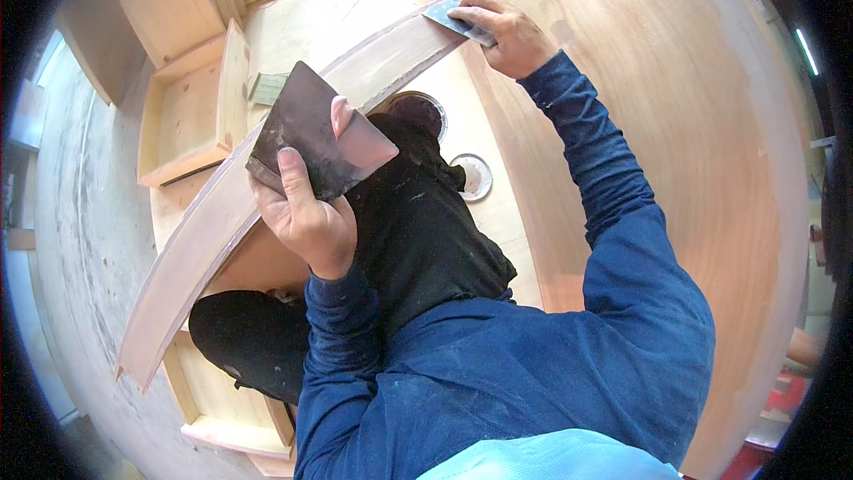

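My left hand [306,218] grips a dark square filler board [298,124] by its near edge, thumb on top. Pink filler paste [364,138] is smeared over the board's right corner. Farther off, my right hand [511,36] is closed on a bluish-grey putty spreader [460,16], its fingers pressing the flat blade onto the far end of a long wooden panel edge [191,244]. That edge runs diagonally from lower left to the top middle and carries a pale pinkish coat. The filler board hides part of its middle.
A large wooden panel [657,124] stands along the right. Open wooden drawer boxes [182,116] lie at the left, with another frame [235,404] below. Beside my leg are a round tub [422,111] and a white lid [473,176] with pink residue.
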A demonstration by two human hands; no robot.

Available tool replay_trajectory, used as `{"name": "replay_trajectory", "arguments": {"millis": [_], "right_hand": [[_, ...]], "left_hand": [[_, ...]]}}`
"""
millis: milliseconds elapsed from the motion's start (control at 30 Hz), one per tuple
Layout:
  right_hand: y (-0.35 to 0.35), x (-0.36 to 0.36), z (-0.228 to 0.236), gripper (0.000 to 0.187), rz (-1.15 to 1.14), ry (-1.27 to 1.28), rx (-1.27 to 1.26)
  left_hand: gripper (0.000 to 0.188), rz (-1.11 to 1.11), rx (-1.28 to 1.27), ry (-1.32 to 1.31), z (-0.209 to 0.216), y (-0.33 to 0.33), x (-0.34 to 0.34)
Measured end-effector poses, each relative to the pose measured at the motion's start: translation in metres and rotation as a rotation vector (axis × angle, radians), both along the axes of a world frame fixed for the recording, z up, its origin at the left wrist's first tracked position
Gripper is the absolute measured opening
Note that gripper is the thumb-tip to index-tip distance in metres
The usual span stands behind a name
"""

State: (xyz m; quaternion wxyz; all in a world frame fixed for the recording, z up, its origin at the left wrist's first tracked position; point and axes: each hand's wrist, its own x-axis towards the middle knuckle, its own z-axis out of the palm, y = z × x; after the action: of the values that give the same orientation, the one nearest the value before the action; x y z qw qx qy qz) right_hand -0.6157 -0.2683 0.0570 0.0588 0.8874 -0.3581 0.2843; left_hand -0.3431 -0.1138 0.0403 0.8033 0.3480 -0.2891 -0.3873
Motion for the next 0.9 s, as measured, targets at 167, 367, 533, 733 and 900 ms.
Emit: {"name": "replay_trajectory", "arguments": {"millis": [167, 367, 533, 733, 900], "right_hand": [[0.022, 0.005, 0.019, 0.045, -0.021, 0.043, 0.132], [0.023, 0.029, 0.012, 0.046, 0.032, 0.036, 0.04], [0.019, 0.036, 0.006, 0.049, 0.018, 0.063, -0.023], [0.028, 0.033, 0.003, 0.048, -0.011, 0.042, 0.02], [0.028, 0.05, 0.022, 0.048, 0.045, 0.013, 0.02]], "left_hand": [[0.03, 0.022, -0.019, 0.105, 0.005, -0.001, 0.002], [0.031, -0.009, -0.034, 0.113, 0.006, 0.003, 0.004], [0.032, 0.004, -0.067, 0.1, 0.007, 0.012, 0.007], [0.032, 0.021, -0.025, 0.103, 0.006, 0.011, 0.005], [0.032, 0.029, -0.022, 0.12, 0.012, 0.01, 0.013]]}}
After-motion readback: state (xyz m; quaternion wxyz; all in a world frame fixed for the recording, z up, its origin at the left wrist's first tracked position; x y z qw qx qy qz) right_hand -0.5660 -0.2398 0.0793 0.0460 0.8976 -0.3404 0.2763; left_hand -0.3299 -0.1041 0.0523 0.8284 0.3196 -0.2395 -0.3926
